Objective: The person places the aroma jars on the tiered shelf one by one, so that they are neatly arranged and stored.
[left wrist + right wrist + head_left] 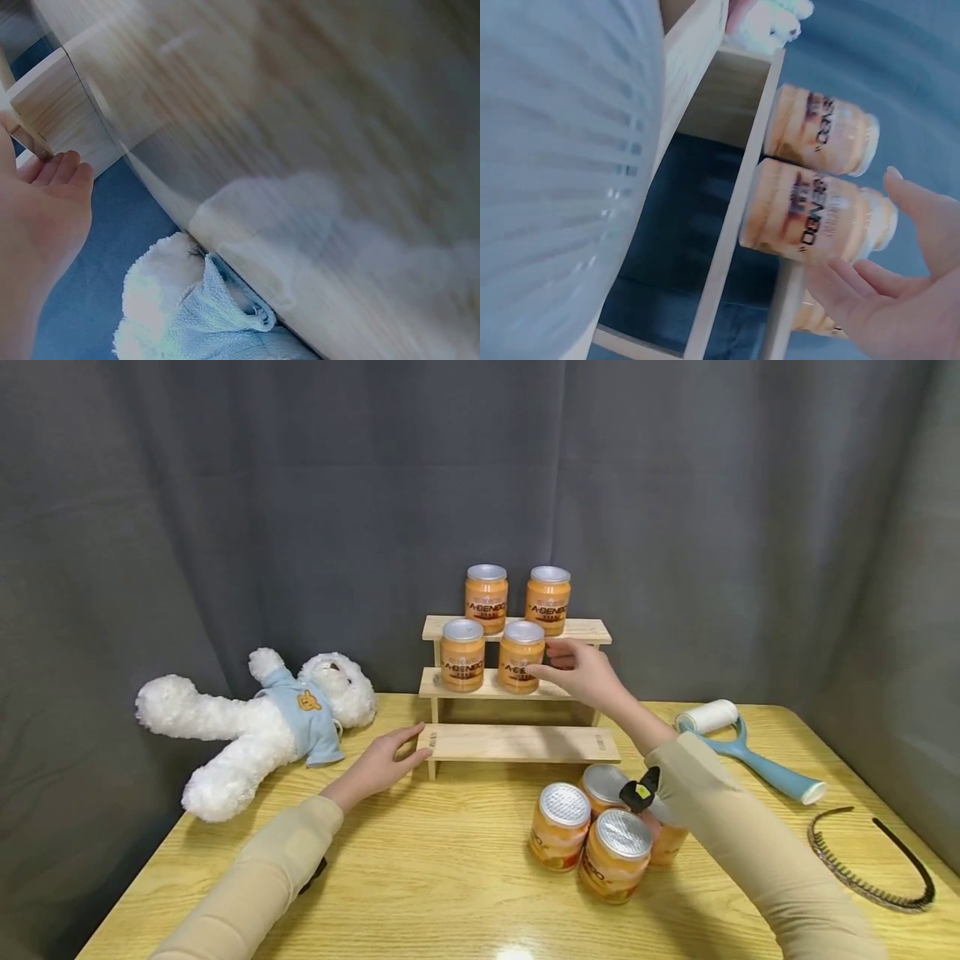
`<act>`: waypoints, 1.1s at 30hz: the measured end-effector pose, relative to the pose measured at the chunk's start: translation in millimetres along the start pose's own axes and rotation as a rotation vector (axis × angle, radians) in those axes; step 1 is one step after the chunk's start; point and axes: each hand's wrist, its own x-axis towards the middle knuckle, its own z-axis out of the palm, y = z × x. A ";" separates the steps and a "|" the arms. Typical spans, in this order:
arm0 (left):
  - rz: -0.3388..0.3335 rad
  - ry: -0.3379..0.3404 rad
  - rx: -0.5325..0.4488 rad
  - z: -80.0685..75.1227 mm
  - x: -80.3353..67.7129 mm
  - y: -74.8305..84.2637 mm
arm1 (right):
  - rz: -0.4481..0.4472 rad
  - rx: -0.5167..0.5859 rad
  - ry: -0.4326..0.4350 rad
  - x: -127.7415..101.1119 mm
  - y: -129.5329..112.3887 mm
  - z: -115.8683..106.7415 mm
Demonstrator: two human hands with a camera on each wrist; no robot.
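Left hand (386, 764) holds the end of the bottom shelf (517, 743) between thumb and fingers; four cans (609, 847) stand nearer, on the table (435, 852). Farther, the right hand (588, 672), thumb spread from fingers, is beside the right-hand can (519, 658) on the middle shelf (491, 685). Placing it looks nearly finished; next calls for withdrawing without nudging it. Beyond, two cans (547, 602) occupy the top shelf (588, 629).

It looks like a staged tabletop set, its building unclear: dark-grey fabric curtains (300, 510) hang behind the far edge of a yellow wood-grain table (420, 877), near which a three-tiered pale-wood stand (517, 743) bears orange, silver-lidded cans (462, 658); a blue-shirted white plush bear (296, 714) lies towards the left edge.
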 end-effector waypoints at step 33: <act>0.005 0.001 -0.009 -0.7 -0.8 1.4 | -0.157 -0.099 -0.192 -132.0 68.2 -56.9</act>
